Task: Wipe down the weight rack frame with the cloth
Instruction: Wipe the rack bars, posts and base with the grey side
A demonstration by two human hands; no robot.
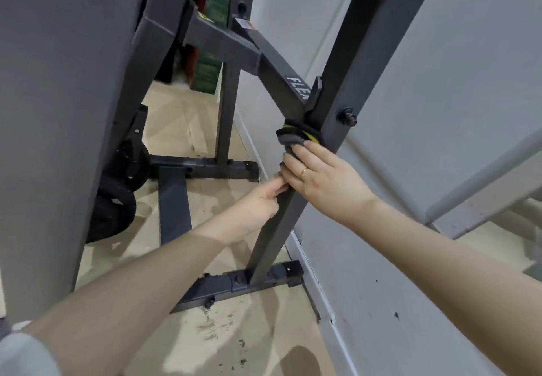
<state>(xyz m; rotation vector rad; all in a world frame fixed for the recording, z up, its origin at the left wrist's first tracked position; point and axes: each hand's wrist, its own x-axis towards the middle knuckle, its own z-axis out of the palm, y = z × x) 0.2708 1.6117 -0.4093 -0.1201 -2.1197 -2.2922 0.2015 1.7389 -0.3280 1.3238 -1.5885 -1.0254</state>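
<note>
My right fingers (pixel 290 164) curl over the front edge of the upright post (pixel 293 199) of the weight rack frame (pixel 223 44), their tips pressing the grey cloth (pixel 293 138) against the steel just below the joint where the diagonal brace marked FLEX (pixel 281 82) meets the post. A gold ring (pixel 304 171) sits on one finger. The cloth is bunched, dark grey with a yellow edge, wrapped partly round the post. My right hand (pixel 319 182) lies across the post from the wall side, wrist bent slightly, forearm running back down to the lower right.

My left fingers (pixel 275 189) pinch the post's near edge just below the right hand, thumb on top. My left hand (pixel 258 202) reaches up from the lower left, arm nearly straight. The post stands on a floor bar (pixel 234 287) beside the grey wall (pixel 410 111).
</note>
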